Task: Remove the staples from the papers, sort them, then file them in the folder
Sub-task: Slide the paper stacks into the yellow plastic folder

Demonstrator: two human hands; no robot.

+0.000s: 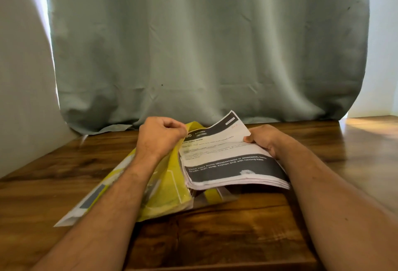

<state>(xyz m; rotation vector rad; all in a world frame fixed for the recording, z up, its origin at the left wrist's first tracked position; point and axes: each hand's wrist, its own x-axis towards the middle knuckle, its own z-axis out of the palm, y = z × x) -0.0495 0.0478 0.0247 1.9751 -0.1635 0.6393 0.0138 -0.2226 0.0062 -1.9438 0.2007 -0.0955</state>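
Bare forearms closest to camera. Left hand [160,134] curled, pinching the raised flap of the yellow plastic folder [165,189]; right hand [261,139] gripping the far right edge of the paper stack [232,169], thumb on top. Stack sitting between both hands, over the folder's open side. Probably light, floppy, slidey, so best held at the edges. Wooden table [226,238] open right of the fingers; curtain [206,44] close behind.

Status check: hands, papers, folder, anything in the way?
Left hand pinching the yellow folder flap open. Right hand gripping the paper stack, which is partly on the folder. Nothing blocking on the wooden table.
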